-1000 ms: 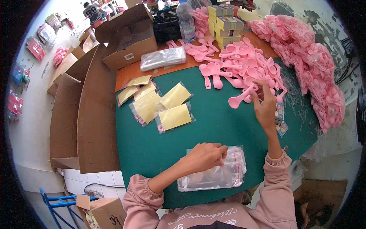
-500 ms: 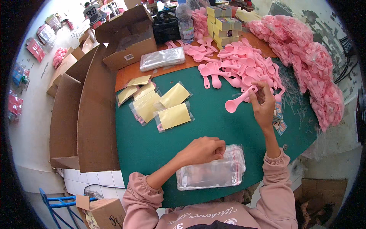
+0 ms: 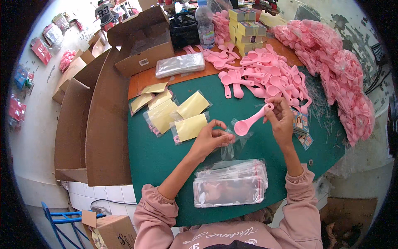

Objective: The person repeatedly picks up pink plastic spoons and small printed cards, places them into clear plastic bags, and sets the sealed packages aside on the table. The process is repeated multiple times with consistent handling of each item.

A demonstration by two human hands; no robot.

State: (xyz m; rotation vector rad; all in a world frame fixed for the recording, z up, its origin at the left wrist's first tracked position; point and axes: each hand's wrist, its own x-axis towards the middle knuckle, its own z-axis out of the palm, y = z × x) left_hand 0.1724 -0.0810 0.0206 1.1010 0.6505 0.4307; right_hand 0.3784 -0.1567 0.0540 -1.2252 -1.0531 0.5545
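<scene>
My right hand [image 3: 281,121] pinches a pink plastic measuring spoon [image 3: 250,123] by its handle end, the bowl pointing left. Close to that bowl, my left hand [image 3: 212,139] has its fingers closed on a clear plastic bag [image 3: 230,152], which hangs over the green mat. The bag's mouth seems to be beside the spoon's bowl; whether they touch I cannot tell. Nearer to me lies a stack of clear bags [image 3: 229,194] with red strips. Left of my left hand are several clear packets with yellow cards [image 3: 191,127]. Small printed cards [image 3: 299,123] lie beside my right hand.
A heap of pink spoons [image 3: 271,76] covers the far right, beside bulging bags of more spoons [image 3: 331,68]. Behind stand stacked card bundles [image 3: 247,31], a water bottle [image 3: 205,29] and a pack of clear sleeves [image 3: 180,65]. Open cardboard boxes [image 3: 110,120] line the left edge.
My left hand has moved up from the bag stack and now holds one clear bag. The spoon in my right hand has come slightly nearer and to the left.
</scene>
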